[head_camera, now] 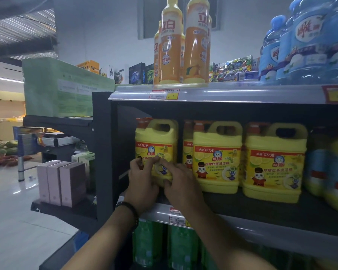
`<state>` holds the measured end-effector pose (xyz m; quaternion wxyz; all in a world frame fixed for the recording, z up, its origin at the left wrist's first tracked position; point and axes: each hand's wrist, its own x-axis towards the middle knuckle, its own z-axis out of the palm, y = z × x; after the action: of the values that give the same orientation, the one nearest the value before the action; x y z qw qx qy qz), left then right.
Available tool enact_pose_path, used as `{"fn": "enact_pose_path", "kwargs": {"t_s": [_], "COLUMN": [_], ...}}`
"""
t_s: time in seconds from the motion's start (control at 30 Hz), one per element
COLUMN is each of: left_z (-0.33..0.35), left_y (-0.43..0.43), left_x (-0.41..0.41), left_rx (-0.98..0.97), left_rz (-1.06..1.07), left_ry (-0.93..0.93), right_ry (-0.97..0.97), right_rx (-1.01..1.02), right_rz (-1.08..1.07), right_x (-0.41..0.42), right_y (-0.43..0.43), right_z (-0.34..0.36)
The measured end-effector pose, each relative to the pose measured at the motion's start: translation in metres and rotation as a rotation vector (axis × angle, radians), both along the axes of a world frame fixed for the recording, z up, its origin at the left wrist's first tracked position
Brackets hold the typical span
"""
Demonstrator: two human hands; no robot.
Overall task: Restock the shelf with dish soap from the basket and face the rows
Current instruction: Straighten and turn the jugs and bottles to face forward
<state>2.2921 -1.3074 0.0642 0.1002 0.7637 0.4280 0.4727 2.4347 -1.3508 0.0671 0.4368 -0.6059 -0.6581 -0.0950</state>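
Note:
Yellow dish soap jugs with red caps stand in a row on the middle shelf. Both my hands are on the leftmost jug, which stands slightly back from the shelf's front edge. My left hand curls its fingers round the jug's left front corner. My right hand lies against the front label, fingers stretched up and to the left. To the right stand a second jug and a third jug, labels facing out. The basket is out of view.
The top shelf carries tall orange bottles and blue jugs. Green bottles fill the shelf below. Left of the black end panel are pink boxes and a green carton. Open floor lies at far left.

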Motion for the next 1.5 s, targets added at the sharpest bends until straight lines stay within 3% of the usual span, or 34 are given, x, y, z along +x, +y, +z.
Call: {"fn": "enact_pose_path", "kwargs": {"t_s": [0.33, 0.5, 0.6, 0.7, 0.87, 1.07, 1.5], "left_z": [0.004, 0.008, 0.012, 0.011, 0.006, 0.005, 0.005], "left_y": [-0.018, -0.029, -0.025, -0.022, -0.019, -0.021, -0.023], "left_x": [0.013, 0.03, 0.037, 0.044, 0.052, 0.054, 0.052], "left_rx": [0.006, 0.007, 0.021, 0.006, 0.001, -0.032, -0.024], "left_rz": [0.128, 0.194, 0.2, 0.247, 0.26, 0.226, 0.237], "left_ry": [0.185, 0.152, 0.059, 0.041, -0.004, -0.065, 0.004], "right_ry": [-0.106, 0.049, 0.102, 0.128, 0.259, 0.527, 0.356], "right_rx": [-0.257, 0.131, 0.356, 0.429, 0.287, 0.06, 0.018], "right_rz": [0.078, -0.021, -0.222, -0.453, -0.612, -0.489, -0.505], "right_x": [0.008, 0.036, 0.074, 0.123, 0.187, 0.219, 0.198], "right_y": [-0.007, -0.055, -0.084, -0.106, -0.132, -0.134, -0.118], "right_z": [0.019, 0.027, 0.026, 0.024, 0.017, 0.022, 0.029]}}
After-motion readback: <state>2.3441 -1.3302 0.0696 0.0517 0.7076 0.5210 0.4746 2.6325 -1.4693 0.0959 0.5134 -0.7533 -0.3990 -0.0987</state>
